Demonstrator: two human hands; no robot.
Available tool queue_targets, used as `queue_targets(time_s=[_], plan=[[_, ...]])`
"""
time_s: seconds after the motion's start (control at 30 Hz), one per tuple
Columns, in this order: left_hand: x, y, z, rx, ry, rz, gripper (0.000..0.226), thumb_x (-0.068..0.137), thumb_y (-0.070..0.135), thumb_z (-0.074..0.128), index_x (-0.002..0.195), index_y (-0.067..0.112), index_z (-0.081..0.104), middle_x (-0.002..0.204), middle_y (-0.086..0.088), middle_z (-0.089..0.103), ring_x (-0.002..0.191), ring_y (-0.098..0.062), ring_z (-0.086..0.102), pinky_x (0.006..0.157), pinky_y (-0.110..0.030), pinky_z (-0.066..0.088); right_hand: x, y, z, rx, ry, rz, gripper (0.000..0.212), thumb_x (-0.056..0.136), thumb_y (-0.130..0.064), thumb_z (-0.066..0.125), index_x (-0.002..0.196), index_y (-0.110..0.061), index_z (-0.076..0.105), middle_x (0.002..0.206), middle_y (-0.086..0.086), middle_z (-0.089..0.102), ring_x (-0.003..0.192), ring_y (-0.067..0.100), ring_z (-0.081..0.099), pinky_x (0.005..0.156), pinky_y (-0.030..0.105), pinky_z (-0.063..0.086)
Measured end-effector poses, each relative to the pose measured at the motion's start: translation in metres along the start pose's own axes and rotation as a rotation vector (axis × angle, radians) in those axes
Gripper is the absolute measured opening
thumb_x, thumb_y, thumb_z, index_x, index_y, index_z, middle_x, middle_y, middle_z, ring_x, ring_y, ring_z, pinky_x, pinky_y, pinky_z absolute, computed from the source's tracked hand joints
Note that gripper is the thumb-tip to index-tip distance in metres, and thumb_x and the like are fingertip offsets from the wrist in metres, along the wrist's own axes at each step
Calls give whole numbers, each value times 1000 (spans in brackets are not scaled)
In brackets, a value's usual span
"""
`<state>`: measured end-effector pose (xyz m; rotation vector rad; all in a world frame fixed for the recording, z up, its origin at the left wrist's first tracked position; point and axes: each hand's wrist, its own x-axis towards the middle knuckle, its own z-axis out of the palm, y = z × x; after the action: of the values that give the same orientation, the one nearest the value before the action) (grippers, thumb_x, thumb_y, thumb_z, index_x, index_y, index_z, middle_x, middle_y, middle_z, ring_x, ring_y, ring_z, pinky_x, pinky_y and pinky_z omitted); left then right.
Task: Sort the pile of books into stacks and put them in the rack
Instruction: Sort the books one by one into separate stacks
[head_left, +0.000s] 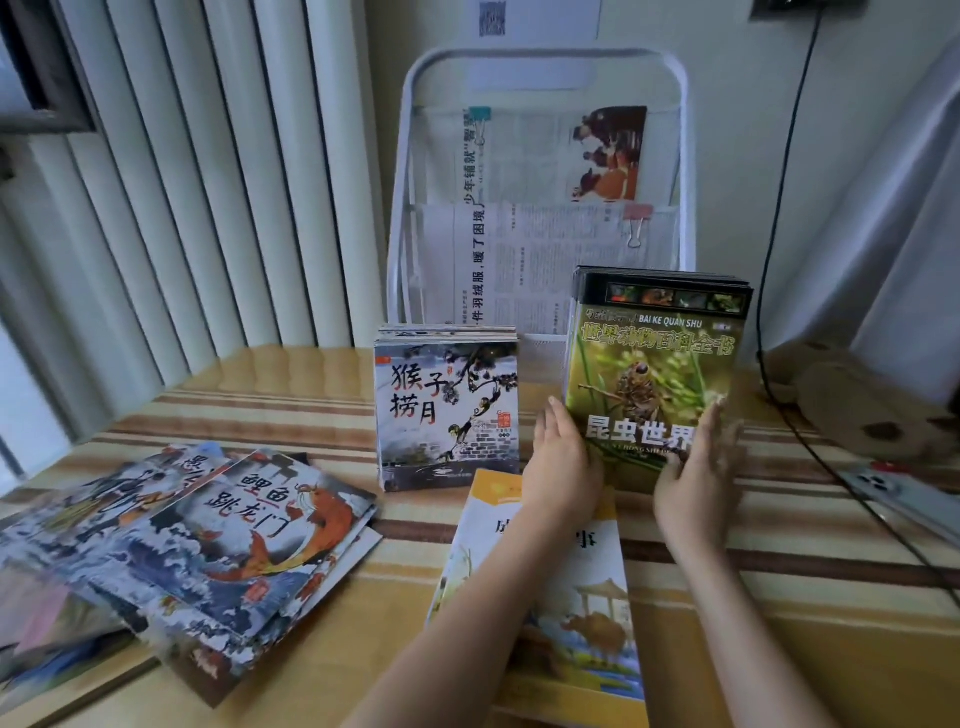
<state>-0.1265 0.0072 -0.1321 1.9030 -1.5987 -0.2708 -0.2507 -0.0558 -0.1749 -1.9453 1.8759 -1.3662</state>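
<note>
Left hand (563, 457) flat, fingers straight, pressing left edge of green stack (652, 374); right hand (696, 462) likewise on right edge. Stack lies just before rack (545, 78), right of grey stack (447, 410). Likely heavy, glossy covers slippery: clamp both sides low.

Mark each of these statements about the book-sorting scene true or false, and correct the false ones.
1. Both hands press the sides of the green insect book stack. True: left hand, right hand.
2. The monkey book stack lies right of the green stack. False: it lies left.
3. The white rack holds clipped newspapers. True.
4. The unsorted pile sits inside the rack. False: it lies on the table, far left.
5. A yellow book lies under the forearms. True.
</note>
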Motion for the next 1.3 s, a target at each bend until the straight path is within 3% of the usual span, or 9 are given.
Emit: queue_targets(time_s=[0.13, 0.23, 0.33, 0.47, 0.57, 0.7, 0.93, 1.13, 1.3], plan=[[-29, -14, -37, 14, 124, 129, 53, 95, 8, 38, 146, 1, 27, 153, -13, 30, 143, -25, 22, 116, -29, 18, -7, -36, -19, 108, 196, -197, 39, 91, -4, 47, 127, -16, 54, 141, 12, 47, 134, 31, 38, 109, 59, 25], [-59, -45, -78, 77, 383, 227, 33, 87, 9, 46, 110, 6, 69, 113, -7, 69, 112, -26, 54, 92, -37, 50, -26, -81, -32, 230, 154, -378, 26, 88, -4, 48, 100, -17, 67, 93, 6, 70, 81, 26, 62, 76, 42, 48], [-89, -94, -121, 190, 542, 89, 22, 86, 12, 52, 92, 11, 74, 95, -3, 73, 96, -24, 56, 79, -34, 47, -66, -139, -48, 295, -214, -417, 27, 91, -4, 47, 90, -19, 69, 67, -1, 66, 45, 21, 49, 44, 30, 37], [-120, -170, -170, 381, 508, -386, 30, 89, 19, 48, 113, 9, 63, 121, -10, 62, 118, -30, 46, 95, -40, 40, -137, -199, -47, 268, -958, -324, 24, 96, -23, 46, 115, -20, 61, 90, 2, 66, 68, 21, 64, 67, 37, 57], [-137, -211, -192, 426, 209, -763, 63, 95, 43, 36, 143, 3, 30, 151, -22, 27, 141, -37, 17, 115, -51, 15, -190, -221, -33, 217, -1275, -221, 63, 93, -41, 50, 147, -25, 21, 129, 8, 54, 81, 16, 56, 68, 27, 46], [-150, -233, -190, 501, 210, -700, 75, 92, 58, 31, 144, 3, 29, 150, -20, 31, 140, -35, 22, 116, -44, 17, -239, -223, 7, 183, -1163, -255, 93, 88, -50, 54, 150, -28, -12, 158, 14, 1, 143, 31, 12, 115, 42, 22], [-157, -219, -211, 12, 387, -623, 27, 82, 30, 59, 68, 10, 49, 65, -9, 52, 63, -22, 51, 53, -29, 30, -229, -235, 20, 758, -848, 187, 44, 85, -31, 63, 122, -35, 39, 124, -3, 50, 99, 15, 54, 73, 29, 43], [-168, -213, -234, -556, 126, -606, 16, 86, 21, 68, 91, 7, 62, 76, -5, 62, 60, -13, 57, 53, -19, 45, -217, -223, 21, 968, -755, 399, 49, 87, -17, 65, 127, -24, 40, 133, -2, 49, 110, 10, 53, 85, 25, 40], [-173, -217, -221, -832, 220, -405, 34, 84, 3, 66, 114, 19, 61, 106, -10, 71, 97, -31, 68, 86, -48, 54, -206, -220, 21, 1012, -703, 390, 56, 86, -19, 68, 133, -21, 37, 138, 1, 46, 123, 15, 47, 95, 26, 39]])
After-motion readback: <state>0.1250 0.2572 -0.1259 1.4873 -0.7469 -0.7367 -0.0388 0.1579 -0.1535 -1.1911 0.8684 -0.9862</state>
